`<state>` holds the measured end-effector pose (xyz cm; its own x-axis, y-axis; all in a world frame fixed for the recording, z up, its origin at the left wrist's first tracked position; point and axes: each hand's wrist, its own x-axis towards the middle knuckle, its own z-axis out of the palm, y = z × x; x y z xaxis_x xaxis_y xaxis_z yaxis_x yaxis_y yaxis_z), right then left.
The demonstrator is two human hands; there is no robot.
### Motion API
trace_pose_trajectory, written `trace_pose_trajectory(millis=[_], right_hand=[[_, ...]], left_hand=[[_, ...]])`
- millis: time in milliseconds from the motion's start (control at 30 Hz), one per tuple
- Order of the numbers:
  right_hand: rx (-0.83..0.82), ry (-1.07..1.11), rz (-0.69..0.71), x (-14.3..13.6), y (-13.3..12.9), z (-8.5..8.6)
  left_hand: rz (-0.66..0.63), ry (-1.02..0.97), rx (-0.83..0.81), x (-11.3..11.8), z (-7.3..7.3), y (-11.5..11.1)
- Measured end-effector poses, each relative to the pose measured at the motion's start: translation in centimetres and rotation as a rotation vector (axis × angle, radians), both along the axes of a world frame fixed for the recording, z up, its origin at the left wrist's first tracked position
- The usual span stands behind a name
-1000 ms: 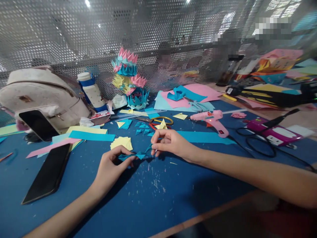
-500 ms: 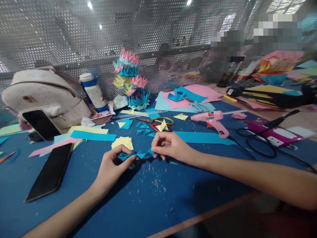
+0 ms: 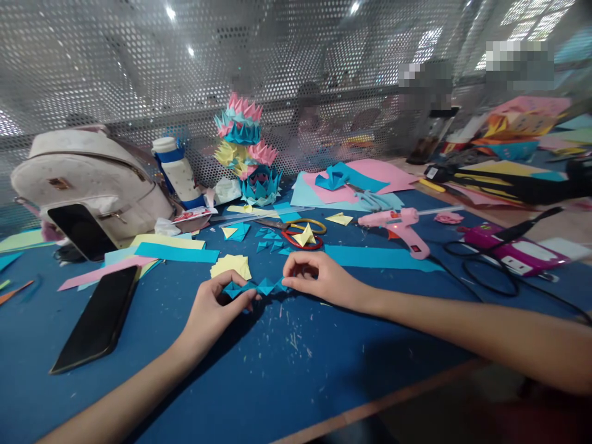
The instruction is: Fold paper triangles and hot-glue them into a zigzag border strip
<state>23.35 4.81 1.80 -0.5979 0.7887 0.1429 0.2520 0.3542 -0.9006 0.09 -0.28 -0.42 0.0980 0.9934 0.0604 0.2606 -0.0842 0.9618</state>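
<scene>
Two bare hands work at mid-frame on one row of small, folded bright-blue paper points (image 3: 266,285), just above the blue tabletop (image 3: 277,382). Left hand (image 3: 210,305) pinches the row's left part between thumb and fingers; right hand (image 3: 326,277) has thumb and forefinger closed on its right end. Can't tell if the points are glued or only tucked together. Should handle very light, crisp at the folds, bendy between points, not slippery, easily crushed; best held by fingertips at the flat folded ends, tips left alone. Containers: white-and-blue drinks bottle (image 3: 178,172), upper left, capped, contents hidden; cream fabric backpack (image 3: 83,166), left, contents out of sight; clear dark-lidded bottle (image 3: 428,142), upper right, something dark low inside, blurred; bowl-shaped dark-blue paper flower (image 3: 272,185), upper centre, pink paper (image 3: 258,177) showing within.
</scene>
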Motion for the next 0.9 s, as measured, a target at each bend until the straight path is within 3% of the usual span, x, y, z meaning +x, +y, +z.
trace_pose_trajectory(millis=[300, 600, 733, 900], right_hand=[[0.123, -0.016, -0.002, 0.1, -0.3, -0.3], [-0.156, 0.104, 0.029, -0.3, -0.1, -0.2], [-0.197, 0.097, 0.056, -0.5, -0.6, 0.0], [-0.206, 0.087, 0.067, -0.7, -1.2, 0.1]], left_hand=[[0.015, 0.069, 0.030, 0.1, 0.1, 0.1], [-0.008, 0.396, 0.679, -0.4, 0.3, -0.4], [-0.058, 0.452, 0.799, -0.1, 0.4, -0.5], [-0.110, 0.416, 0.827, 0.3, 0.6, -0.7]])
